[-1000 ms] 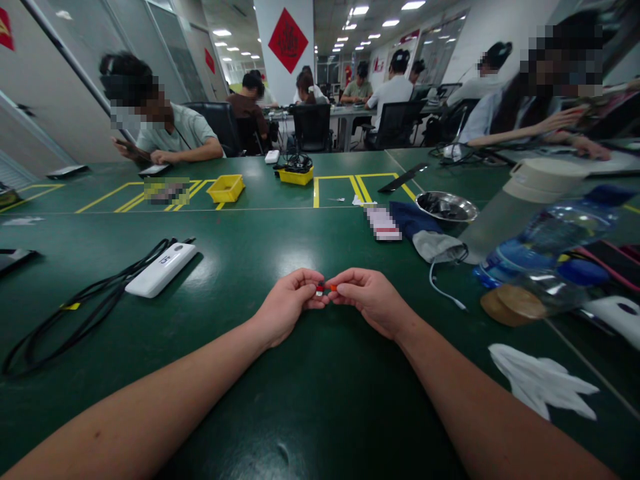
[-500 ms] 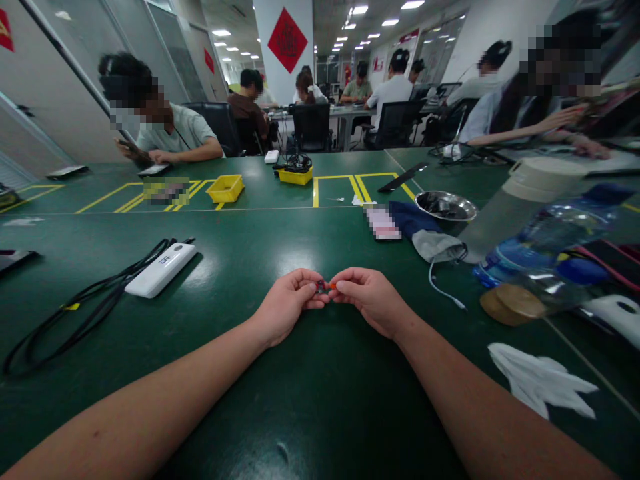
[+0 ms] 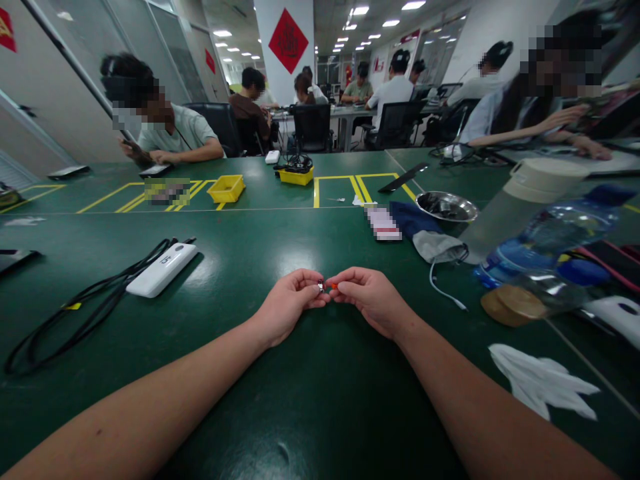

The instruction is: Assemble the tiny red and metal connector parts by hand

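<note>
A tiny dark and whitish piece is pinched in your left hand; just beside it, your right hand pinches a tiny orange piece.

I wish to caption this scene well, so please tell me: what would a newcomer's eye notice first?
At the centre, the left hand pinching a tiny dark-and-white piece and the right hand holding a small orange piece would probably draw the eye first. Behind them, the red diamond-shaped sign stands out on the white pillar. At the left of the green table, the white power bank is also hard to miss.
</note>
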A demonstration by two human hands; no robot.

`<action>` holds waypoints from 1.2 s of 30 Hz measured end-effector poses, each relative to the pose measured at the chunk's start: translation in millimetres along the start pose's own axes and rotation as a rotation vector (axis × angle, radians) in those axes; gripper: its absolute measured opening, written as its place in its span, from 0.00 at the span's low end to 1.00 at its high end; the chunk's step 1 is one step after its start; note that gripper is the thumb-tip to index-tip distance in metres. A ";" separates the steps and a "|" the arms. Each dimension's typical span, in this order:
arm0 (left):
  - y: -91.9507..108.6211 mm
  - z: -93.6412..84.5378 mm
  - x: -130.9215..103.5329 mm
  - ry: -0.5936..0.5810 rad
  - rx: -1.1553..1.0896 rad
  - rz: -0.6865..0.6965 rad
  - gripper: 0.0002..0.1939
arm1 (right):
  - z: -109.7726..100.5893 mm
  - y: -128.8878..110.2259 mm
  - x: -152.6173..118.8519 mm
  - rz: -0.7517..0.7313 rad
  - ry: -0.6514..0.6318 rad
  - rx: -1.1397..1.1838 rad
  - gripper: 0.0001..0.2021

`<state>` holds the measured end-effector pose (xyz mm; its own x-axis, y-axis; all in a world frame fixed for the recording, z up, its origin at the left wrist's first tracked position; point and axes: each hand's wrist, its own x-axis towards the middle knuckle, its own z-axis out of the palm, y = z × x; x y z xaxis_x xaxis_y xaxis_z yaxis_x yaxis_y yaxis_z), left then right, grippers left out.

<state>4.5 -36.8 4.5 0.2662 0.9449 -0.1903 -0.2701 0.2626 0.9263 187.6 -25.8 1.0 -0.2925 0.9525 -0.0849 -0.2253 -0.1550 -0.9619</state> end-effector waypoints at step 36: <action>-1.4 -1.8 0.5 -0.031 0.045 0.034 0.09 | -1.7 -0.6 -0.8 0.012 -0.028 0.037 0.06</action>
<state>3.3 -36.3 2.5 0.2865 0.9464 -0.1492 -0.2376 0.2210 0.9459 189.5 -26.1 1.2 -0.3209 0.9429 -0.0891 -0.2552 -0.1767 -0.9506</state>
